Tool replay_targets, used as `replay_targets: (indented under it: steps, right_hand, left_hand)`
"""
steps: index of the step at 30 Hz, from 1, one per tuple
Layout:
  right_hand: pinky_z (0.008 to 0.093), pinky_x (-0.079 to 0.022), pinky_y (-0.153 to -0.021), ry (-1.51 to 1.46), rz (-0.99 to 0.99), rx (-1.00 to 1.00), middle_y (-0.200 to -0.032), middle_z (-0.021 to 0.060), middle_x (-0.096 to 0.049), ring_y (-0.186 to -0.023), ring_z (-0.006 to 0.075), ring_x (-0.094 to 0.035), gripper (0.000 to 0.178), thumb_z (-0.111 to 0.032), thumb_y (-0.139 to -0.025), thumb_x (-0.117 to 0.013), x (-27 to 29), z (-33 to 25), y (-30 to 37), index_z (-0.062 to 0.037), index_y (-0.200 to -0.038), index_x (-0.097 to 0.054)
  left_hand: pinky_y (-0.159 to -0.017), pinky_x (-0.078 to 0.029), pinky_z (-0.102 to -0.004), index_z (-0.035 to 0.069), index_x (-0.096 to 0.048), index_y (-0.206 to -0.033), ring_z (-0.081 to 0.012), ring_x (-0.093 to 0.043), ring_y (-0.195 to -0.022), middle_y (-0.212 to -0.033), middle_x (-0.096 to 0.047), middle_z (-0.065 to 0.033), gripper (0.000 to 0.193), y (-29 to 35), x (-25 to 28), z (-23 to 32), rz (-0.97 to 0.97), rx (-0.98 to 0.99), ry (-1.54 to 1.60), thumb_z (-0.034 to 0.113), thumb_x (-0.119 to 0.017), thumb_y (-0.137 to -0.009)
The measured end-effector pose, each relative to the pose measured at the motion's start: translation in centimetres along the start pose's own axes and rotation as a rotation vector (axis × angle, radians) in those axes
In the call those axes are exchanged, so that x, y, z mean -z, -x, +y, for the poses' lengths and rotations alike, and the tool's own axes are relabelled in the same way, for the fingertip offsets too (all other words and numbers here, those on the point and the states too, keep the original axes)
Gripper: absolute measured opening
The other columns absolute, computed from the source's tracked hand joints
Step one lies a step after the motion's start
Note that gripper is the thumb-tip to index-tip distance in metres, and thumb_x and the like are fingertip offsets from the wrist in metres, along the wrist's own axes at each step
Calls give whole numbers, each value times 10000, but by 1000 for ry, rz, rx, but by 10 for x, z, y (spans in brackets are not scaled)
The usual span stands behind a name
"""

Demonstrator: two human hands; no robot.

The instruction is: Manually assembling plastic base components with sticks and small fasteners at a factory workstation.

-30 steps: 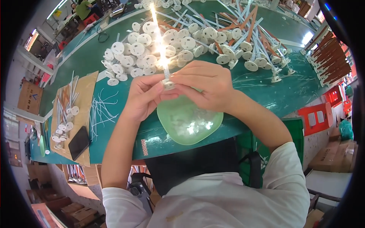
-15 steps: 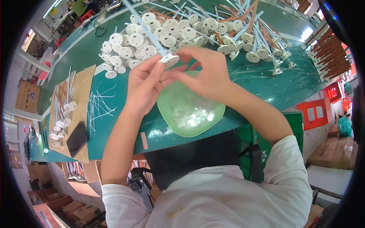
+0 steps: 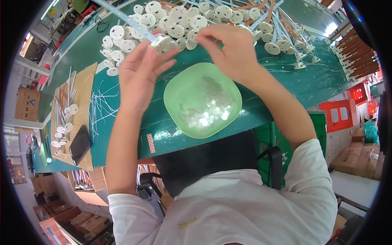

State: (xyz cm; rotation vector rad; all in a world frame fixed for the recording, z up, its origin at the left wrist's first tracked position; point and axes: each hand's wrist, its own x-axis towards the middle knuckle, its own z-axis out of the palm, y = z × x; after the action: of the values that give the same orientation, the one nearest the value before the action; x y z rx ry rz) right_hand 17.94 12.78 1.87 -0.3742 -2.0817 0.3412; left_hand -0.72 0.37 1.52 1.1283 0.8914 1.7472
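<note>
My left hand is closed on the white round base of a light-blue LED strip, which slants up and away to the upper left. My right hand is apart from it, to the right, over the bowl's far side. Its thumb and forefinger come together in a pinch; whatever is between them is too small to make out. Below both hands stands a light-green bowl with small clear, shiny flat pieces inside. Just beyond my hands lies a pile of similar strips with white round bases.
To the left, a cardboard sheet carries more strips and a black phone, with thin white wires beside it. A small pink-and-white strip lies near the table edge. Brown strips stand at far right; a green crate is below.
My hands have drawn apart. The left one has moved left and up with the LED strip; the right has come away from its base, moving slightly right and up.
</note>
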Motion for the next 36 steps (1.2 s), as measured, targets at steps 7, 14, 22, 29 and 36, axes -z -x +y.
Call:
replay_targets:
  steps: [7, 14, 22, 29, 36]
  right_hand:
    - [419, -529, -646, 568, -285, -36, -736, 105, -670, -721, 335, -658, 106, -104, -867, -658, 5, 9, 7, -49, -946, -701]
    - [389, -531, -653, -144, -541, -68, -854, 121, -680, -752, 302, -657, 257, -153, -778, -722, 13, -9, 2, -21, -996, -689]
    - [353, -526, -673, -443, -1123, 68, -829, 124, -684, -760, 280, -662, 232, -98, -701, -748, 10, -21, 9, -6, -910, -705]
    - [354, -530, -708, -301, -978, -12, -770, 108, -672, -773, 296, -659, 195, -55, -684, -734, 5, -21, 10, -4, -871, -705]
    - [367, -533, -714, -402, -839, 253, -800, 120, -666, -765, 307, -657, 244, -46, -676, -751, 8, -20, 15, -7, -909, -688]
  left_hand:
    - [-854, -524, -352, -28, -608, -1231, -252, -668, -1042, -1109, -665, -87, 349, -4, 18, -2, 239, -40, -134, 197, -646, -968]
    - [-822, -510, -317, -45, -623, -1196, -165, -654, -932, -1063, -682, -81, 371, -2, 9, -7, 323, -39, -188, 207, -700, -933]
    - [-769, -504, -290, -46, -642, -1173, -167, -660, -916, -1022, -694, -92, 368, 4, 3, -5, 167, 8, -223, 189, -731, -904]
    - [-760, -500, -285, -36, -660, -1153, -161, -662, -886, -995, -697, -83, 370, 5, -1, -9, 192, 30, -244, 218, -740, -897]
    - [-756, -495, -282, -33, -664, -1151, -155, -661, -887, -994, -698, -79, 378, 4, 2, -10, 180, 12, -270, 228, -747, -890]
